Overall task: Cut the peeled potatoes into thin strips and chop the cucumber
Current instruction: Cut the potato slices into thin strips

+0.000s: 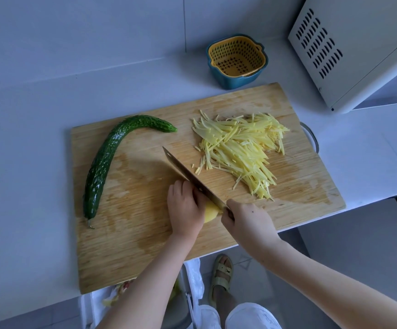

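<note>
A peeled yellow potato (210, 213) lies near the front of the wooden cutting board (131, 245). My left hand (185, 207) holds it down with curled fingers, covering most of it. My right hand (247, 222) grips the handle of a cleaver (188, 174), whose blade stands against my left knuckles over the potato. A pile of thin potato strips (242, 148) lies on the board's right half. A whole curved dark-green cucumber (107, 160) rests on the board's left side.
A yellow strainer in a blue bowl (236, 60) stands behind the board. A white appliance (358, 51) sits at the back right. The board overhangs the white counter's front edge. Below it are a bin with peels (121, 298) and my sandalled foot (222, 274).
</note>
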Motion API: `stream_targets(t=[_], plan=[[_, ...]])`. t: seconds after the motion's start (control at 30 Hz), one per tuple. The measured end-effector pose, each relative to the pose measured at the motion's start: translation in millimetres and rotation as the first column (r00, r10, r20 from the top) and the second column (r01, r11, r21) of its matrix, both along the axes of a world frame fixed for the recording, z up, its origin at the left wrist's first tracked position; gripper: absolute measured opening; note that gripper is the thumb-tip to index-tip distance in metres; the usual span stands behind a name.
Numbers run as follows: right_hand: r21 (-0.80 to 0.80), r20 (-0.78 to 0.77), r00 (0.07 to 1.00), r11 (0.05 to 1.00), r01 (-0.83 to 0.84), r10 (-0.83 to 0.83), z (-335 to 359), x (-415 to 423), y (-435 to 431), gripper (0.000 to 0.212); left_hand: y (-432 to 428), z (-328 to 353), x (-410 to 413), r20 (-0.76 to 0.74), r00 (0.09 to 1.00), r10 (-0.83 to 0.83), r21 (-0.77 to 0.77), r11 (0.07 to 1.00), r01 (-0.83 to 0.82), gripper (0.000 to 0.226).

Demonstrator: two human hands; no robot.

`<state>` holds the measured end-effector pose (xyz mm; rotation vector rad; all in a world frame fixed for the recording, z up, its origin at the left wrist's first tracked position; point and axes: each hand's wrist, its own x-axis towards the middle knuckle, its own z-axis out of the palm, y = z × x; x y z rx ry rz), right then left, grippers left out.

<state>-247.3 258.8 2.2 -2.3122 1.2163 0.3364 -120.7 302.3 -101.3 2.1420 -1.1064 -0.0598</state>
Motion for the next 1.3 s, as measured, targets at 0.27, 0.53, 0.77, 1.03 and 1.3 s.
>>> stream_targets(t=[0.27,0.53,0.77,1.03,1.3], plan=[[-0.043,-0.056,0.998,0.999,-0.016,0.013,15.7,-23.2,14.2,0.022,-0.5,-2.7,1.6,0.0,1.0,-0.018,0.007,1.0,0.018,0.013],[-0.031,-0.031,0.999,0.999,-0.011,0.01,13.0,-19.9,10.3,0.025,0.6,-1.5,1.2,-0.011,1.0,-0.015,-0.005,1.0,0.015,0.015],[0.018,-0.019,1.0,1.0,0.005,-0.004,7.1,-7.1,4.1,0.034,0.6,0.7,1.3,-0.039,0.999,-0.02,-0.027,0.999,0.019,0.015],[0.015,-0.015,1.0,1.0,0.007,-0.006,5.7,1.7,4.8,0.036,0.6,0.2,0.5,-0.034,0.999,-0.007,-0.028,1.0,0.006,0.015],[0.009,-0.043,0.999,1.0,0.001,0.0,4.3,0.8,9.5,0.025,1.6,0.5,-0.6,-0.036,0.999,0.008,-0.024,1.0,-0.009,0.014]])
